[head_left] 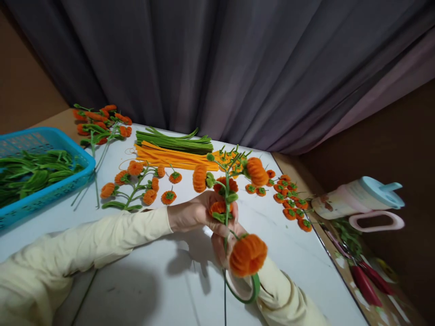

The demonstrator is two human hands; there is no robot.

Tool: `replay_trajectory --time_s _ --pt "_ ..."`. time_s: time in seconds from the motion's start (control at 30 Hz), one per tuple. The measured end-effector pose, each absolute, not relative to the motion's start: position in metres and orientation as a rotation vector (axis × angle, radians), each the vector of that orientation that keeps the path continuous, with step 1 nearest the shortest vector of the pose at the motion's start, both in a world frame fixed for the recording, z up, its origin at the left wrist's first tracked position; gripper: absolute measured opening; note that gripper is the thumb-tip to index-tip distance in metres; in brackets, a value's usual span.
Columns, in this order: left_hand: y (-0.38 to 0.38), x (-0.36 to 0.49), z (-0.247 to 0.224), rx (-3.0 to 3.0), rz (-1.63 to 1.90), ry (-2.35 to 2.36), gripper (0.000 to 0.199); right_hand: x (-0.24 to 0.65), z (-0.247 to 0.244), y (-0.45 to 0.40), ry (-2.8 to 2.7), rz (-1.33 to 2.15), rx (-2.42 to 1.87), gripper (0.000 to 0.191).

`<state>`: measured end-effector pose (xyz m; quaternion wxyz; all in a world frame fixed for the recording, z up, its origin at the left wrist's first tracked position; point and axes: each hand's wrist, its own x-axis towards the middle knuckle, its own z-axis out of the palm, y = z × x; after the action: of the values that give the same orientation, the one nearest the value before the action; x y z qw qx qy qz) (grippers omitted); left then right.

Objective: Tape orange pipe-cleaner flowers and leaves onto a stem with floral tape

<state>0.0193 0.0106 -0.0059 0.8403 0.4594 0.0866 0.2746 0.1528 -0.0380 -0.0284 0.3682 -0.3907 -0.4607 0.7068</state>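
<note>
A stem point(225, 240) bearing several fuzzy orange pumpkins, such as the large one point(249, 256) low on it, stands upright in front of me. My left hand point(200, 210) reaches in from the left, its fingers closed on the stem beside a middle pumpkin. Just below, my right hand point(219, 246) is closed around the same stem, partly hidden by the large pumpkin. A roll of green tape point(255, 290) hangs under my right hand. Beneath the grip, a thin dark wire runs downward.
Left, a blue basket point(89, 165) holds green leaves. A pumpkin branch point(134, 190) lies on the white table point(306, 276), near green strips point(173, 141) and yellow strips point(170, 156). Loose pumpkins point(288, 199) sit right, near a cup point(343, 199) and red-handled pliers point(365, 283).
</note>
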Motion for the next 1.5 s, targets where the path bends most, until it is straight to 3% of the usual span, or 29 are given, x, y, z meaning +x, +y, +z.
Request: replay_trajectory --time_s 0.17,0.33,0.47,0.7,1.0,1.23,1.5 --pt "0.021 0.02 -0.012 1.04 0.644 0.352 0.042 0.171 -0.004 -0.036 -0.907 1.889 -0.992 0.034" --pt "0.02 0.019 -0.02 1.087 0.72 0.591 0.03 0.179 0.01 -0.036 -1.094 1.48 -1.215 0.025" --pt "0.008 0.021 -0.019 1.061 0.812 0.586 0.023 0.176 0.007 -0.04 -1.311 1.222 -1.344 0.027" --pt "0.009 0.017 -0.006 1.0 0.744 0.554 0.016 0.173 0.008 -0.045 -1.459 1.128 -1.423 0.031" --pt "0.025 0.005 0.006 1.299 0.568 0.889 0.022 0.168 0.008 -0.052 -1.672 1.049 -1.489 0.034" --pt "0.024 0.008 0.002 1.289 0.426 0.752 0.029 0.162 0.005 -0.061 -1.797 0.827 -1.503 0.035" --pt "0.022 0.011 0.003 1.132 0.445 0.709 0.014 0.152 -0.002 -0.067 -1.853 0.717 -1.478 0.028"
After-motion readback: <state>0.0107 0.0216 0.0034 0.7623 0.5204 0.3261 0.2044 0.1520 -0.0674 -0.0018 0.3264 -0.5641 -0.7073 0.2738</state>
